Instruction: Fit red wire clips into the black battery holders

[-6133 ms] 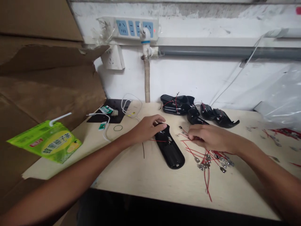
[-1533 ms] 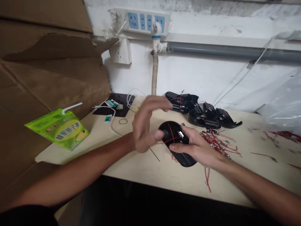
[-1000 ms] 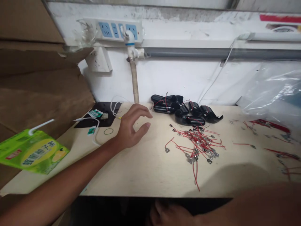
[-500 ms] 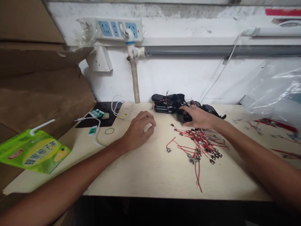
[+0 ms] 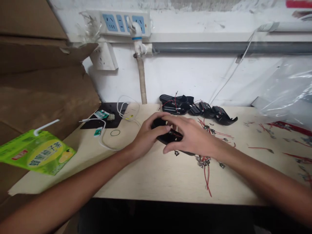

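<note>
Hands (image 5: pixel 195 135) together clamp 1 black casing (image 5: pixel 165 138), tabletop (image 5: pixel 136 182) stretching to its near edge (image 5: pixel 146 199)

Right-hand grip (image 5: pixel 193 134) back from shell cluster (image 5: pixel 195 110) in upper middle to frame centre, black shell (image 5: pixel 168 139) fetched with it. Left-hand grip (image 5: pixel 147 135), bare half second ago, now curled round shell's left end. Cluster down one, its front piece. Red-wired tabs (image 5: pixel 205 161) right of centre, fully in sight second ago, now partly covered by right-hand grip.

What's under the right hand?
A black case, partly covered by the right hand and left hand. Metal tabs with red wires show nearby; anything else underneath is hidden.
</note>
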Demonstrator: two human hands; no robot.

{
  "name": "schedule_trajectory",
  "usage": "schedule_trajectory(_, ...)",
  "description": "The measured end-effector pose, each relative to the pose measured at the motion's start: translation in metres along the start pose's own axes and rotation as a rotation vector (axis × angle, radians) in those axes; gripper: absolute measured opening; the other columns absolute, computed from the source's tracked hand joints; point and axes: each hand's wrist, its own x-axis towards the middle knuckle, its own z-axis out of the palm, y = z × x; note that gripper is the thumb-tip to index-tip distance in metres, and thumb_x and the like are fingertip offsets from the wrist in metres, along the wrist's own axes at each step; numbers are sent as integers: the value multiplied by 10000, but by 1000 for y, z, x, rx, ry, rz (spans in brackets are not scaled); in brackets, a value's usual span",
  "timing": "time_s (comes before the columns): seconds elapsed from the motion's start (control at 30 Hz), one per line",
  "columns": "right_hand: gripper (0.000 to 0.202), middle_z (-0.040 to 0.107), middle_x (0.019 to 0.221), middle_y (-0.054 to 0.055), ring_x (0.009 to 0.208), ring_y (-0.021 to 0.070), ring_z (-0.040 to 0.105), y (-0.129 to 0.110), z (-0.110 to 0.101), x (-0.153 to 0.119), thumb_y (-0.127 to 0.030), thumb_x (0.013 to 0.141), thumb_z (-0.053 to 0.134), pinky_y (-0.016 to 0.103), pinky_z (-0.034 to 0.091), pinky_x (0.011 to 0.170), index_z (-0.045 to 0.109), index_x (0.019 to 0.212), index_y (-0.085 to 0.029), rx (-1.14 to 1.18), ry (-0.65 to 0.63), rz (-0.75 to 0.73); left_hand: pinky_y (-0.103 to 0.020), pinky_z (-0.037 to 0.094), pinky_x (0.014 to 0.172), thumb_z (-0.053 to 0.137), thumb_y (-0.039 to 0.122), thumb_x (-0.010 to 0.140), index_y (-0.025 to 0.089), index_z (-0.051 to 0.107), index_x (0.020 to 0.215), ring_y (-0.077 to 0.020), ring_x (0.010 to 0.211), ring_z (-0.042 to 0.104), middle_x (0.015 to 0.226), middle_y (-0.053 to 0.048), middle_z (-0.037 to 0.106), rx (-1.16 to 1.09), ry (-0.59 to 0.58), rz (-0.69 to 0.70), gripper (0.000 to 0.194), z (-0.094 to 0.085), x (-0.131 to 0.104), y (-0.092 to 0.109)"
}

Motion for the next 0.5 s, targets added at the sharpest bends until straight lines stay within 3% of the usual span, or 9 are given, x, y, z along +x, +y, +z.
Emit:
schedule_trajectory(0.1,393,666,990,70,862,180,629,13,-9,-5,-394,822,651,318,507,747,574,1135,-169,228,141,18,-287,482,691,572,149,654,194,583,1002,-171,818,603,956,-18,626,-116,-62,25,351,-14,5,7)
schedule_trajectory(0.17,206,658,884,50,770,147,615,23,-12,-10,-318,870,591,280,492,661,604,1000,-159,278,157,51,-346,499,671,522,168,625,177,557,973,-206,750,639,902,-35,631,-205,-275,-48,350,-26,10,10)
schedule_trajectory(0.23,103,636,855,40,742,133,588,31,-12,-14,-239,866,582,264,470,625,616,921,-160,222,-29,9,-359,500,645,505,153,570,162,545,960,-243,739,659,862,-49,637,-231,-458,-135,392,-35,13,9)
schedule_trajectory(0.33,138,605,990,63,877,152,563,35,-7,-18,-133,858,553,304,470,748,632,965,-172,106,-386,-124,-335,486,631,505,139,555,146,540,953,-239,727,655,836,-58,645,-169,-585,-220,400,-39,14,4)
schedule_trajectory(0.4,156,570,1056,75,971,165,534,35,-3,-19,-109,875,523,326,450,830,631,964,-178,86,-496,-135,-320,477,651,509,138,560,145,540,969,-221,745,640,849,-59,650,-109,-603,-231,410,-38,13,-1)
schedule_trajectory(0.5,136,536,1052,70,998,163,510,35,1,-19,-109,896,498,315,433,846,615,874,-175,109,-532,-126,-306,468,696,499,135,557,153,543,988,-200,795,610,872,-50,650,-52,-592,-201,434,-35,12,-6)
